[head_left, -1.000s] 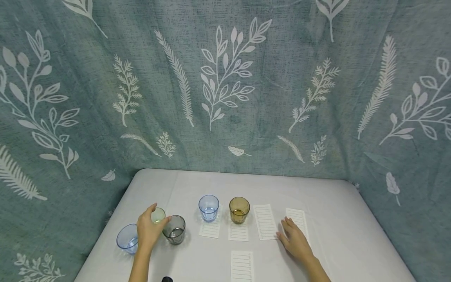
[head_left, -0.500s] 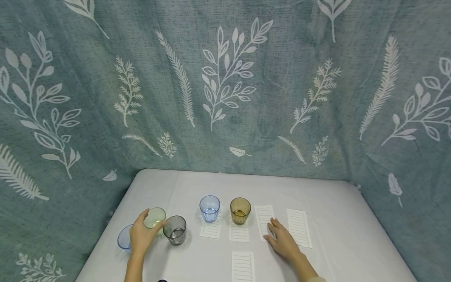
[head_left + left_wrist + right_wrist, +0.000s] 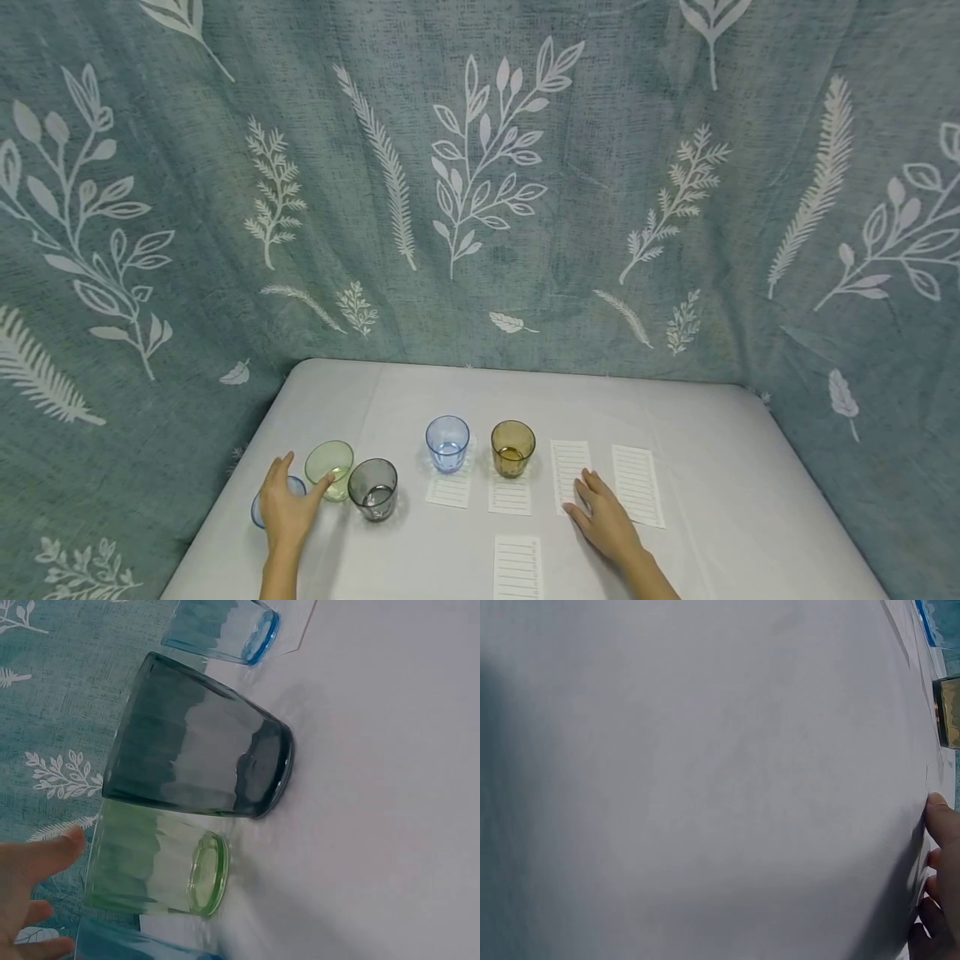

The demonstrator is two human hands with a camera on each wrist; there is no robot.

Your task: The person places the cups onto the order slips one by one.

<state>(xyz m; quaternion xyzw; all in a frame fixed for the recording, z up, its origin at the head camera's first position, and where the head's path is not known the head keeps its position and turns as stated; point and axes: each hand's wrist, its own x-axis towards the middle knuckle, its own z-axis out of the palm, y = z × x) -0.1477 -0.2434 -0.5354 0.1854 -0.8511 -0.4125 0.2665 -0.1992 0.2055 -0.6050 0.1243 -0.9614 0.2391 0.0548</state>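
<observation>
My left hand (image 3: 287, 510), fingers and thumb spread apart, is at a blue glass (image 3: 297, 485) on the far left and hides much of it. The thumb is close to a green glass (image 3: 330, 461); in the left wrist view the hand (image 3: 30, 892) looks apart from that green glass (image 3: 157, 862). A grey glass (image 3: 372, 489) stands just right of the green one. My right hand (image 3: 611, 525) rests its fingertips on a white lined card (image 3: 572, 467). Another lined card (image 3: 637, 483) lies to its right.
A second blue glass (image 3: 447, 444) and an amber glass (image 3: 513, 448) stand at the far ends of two lined cards. Another lined card (image 3: 517, 567) lies near the table's front. Patterned fabric (image 3: 480, 208) hangs behind the white table (image 3: 420, 550).
My left hand has moved left from the green glass to the blue one. My right hand has moved left from the rightmost card to its neighbour, which has shifted slightly right.
</observation>
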